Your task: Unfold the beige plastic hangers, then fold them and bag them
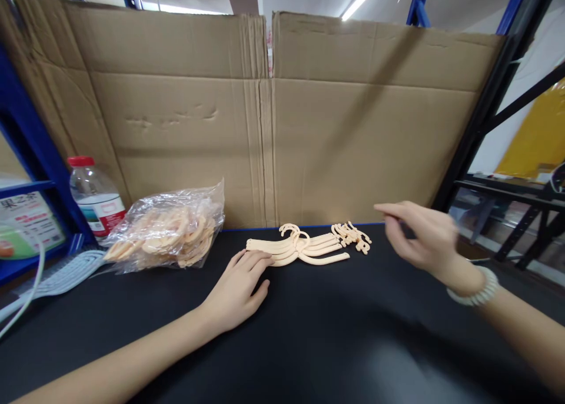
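Several cream hangers (286, 252) lie in an overlapping row on the black tabletop, their hooks toward the back. My left hand (241, 286) rests with extended fingers on the left ends of the nearer hangers, thumb apart. Beside the right ends of the hangers is a small heap of cream pieces with curved ends (352, 237); their exact kind is unclear. My right hand (421, 236) is raised to the right of that heap, slightly blurred. Its index finger points left and the thumb stands apart below, with nothing visible between them.
A clear plastic bag (172, 227) of cream hangers stands at the left. Behind it is a red-capped bottle (95, 198), with a light blue hairbrush (66, 274) and a white cable (33, 298) nearby. Cardboard panels (353, 121) wall off the back; blue rack posts (33, 133) border the left.
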The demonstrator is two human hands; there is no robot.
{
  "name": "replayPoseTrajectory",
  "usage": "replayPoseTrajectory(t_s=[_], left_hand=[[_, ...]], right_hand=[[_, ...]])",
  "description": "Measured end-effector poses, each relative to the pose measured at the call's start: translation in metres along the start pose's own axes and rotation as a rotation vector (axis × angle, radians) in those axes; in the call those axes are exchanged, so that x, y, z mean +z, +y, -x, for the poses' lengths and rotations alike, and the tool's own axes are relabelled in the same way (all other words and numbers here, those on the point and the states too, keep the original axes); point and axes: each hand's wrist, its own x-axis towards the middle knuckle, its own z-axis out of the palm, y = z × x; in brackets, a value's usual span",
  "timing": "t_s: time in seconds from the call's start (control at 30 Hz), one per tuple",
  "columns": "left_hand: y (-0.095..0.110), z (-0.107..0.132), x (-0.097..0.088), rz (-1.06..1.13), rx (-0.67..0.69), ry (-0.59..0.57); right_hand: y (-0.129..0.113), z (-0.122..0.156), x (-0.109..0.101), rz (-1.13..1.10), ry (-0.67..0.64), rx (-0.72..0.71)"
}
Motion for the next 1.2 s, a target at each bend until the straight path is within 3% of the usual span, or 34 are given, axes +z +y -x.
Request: replayPoseTrajectory(t_s=[0.1,0.23,0.33,0.7,1.2], left_hand=[[-0.004,-0.002,-0.001,-0.016,0.021,-0.005],[-0.008,-0.003,0.001,-0.023,0.035,0.001],[-0.009,-0.003,0.003,-0.014,0.027,0.014],[-0.005,-0.006,0.003,-0.022,-0.011,0.02],[-0.008,-0.005,0.006,0.006,-0.082,0.005]], right_hand=[[0.033,0.024,0.042,-0.08,-0.287,0.305],[0.072,0.07,0.069,-0.124,-0.392,0.443],[0.084,0.088,0.076,-0.112,-0.437,0.535],[0.086,0.09,0.096,-0.065,-0.57,0.631],[0.086,0.09,0.091,0.033,-0.576,0.738]])
